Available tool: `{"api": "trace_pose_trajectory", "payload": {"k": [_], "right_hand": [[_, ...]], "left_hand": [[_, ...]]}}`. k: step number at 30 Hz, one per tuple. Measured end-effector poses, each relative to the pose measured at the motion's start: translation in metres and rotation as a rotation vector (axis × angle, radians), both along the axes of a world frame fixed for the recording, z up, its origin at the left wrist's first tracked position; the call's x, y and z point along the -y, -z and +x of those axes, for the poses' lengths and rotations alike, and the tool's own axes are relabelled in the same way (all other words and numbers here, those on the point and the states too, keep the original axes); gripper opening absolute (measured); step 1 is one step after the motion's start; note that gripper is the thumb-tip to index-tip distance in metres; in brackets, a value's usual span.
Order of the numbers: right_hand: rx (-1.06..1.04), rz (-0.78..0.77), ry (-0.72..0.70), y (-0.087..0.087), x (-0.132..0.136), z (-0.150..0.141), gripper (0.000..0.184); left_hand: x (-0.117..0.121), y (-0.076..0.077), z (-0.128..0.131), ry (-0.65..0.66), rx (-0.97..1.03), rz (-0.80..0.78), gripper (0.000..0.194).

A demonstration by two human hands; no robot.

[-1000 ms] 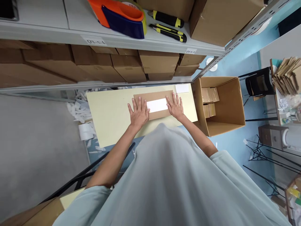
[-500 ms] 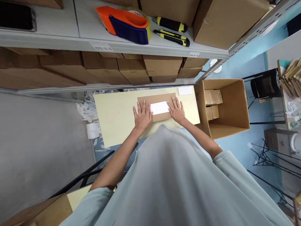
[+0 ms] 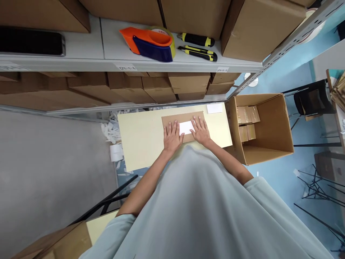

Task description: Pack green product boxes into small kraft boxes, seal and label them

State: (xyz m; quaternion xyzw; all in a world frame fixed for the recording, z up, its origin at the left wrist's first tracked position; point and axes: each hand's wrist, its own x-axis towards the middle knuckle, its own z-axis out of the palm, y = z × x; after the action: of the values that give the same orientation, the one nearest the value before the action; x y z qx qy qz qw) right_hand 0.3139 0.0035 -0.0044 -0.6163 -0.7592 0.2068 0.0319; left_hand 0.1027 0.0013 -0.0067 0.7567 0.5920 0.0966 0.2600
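Observation:
A flat brown cardboard piece (image 3: 172, 119) lies on the pale yellow tabletop (image 3: 142, 136). Across its middle is a white paper label (image 3: 185, 127). My left hand (image 3: 172, 138) rests flat over the label's left end, fingers stretched out on the cardboard. On the label's right end lies my right hand (image 3: 201, 131), palm down with the fingers spread. Neither hand grips anything. The label's two ends are hidden under my hands. A second white paper (image 3: 215, 108) lies by the table's far right edge.
An open carton (image 3: 269, 122) with several small boxes inside stands right of the table. Above the far edge, a shelf (image 3: 113, 43) bears an orange tape dispenser (image 3: 153, 43), two utility knives (image 3: 199, 46), a phone (image 3: 29, 41) and cartons. Crumpled paper (image 3: 111, 129) lies to the left.
My left hand has slid a little inward over the label, so less white shows between my hands. My right hand stays on the label's right end. The whole view has shifted slightly.

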Motion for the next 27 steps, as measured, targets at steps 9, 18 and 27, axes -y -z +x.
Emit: {"api": "trace_pose_trajectory", "payload": {"k": [9,18,27], "right_hand": [[-0.036,0.025,-0.014,0.007,0.002,0.001,0.071],[-0.037,0.004,-0.032,0.007,0.001,0.002,0.071],[-0.047,-0.036,0.0,0.004,0.0,0.024,0.061]], "left_hand": [[-0.004,-0.005,0.022,-0.056,-0.042,-0.002,0.076],[0.026,-0.005,0.02,-0.046,-0.124,-0.035,0.077],[0.015,-0.003,0.006,-0.285,-0.215,-0.053,0.068]]}}
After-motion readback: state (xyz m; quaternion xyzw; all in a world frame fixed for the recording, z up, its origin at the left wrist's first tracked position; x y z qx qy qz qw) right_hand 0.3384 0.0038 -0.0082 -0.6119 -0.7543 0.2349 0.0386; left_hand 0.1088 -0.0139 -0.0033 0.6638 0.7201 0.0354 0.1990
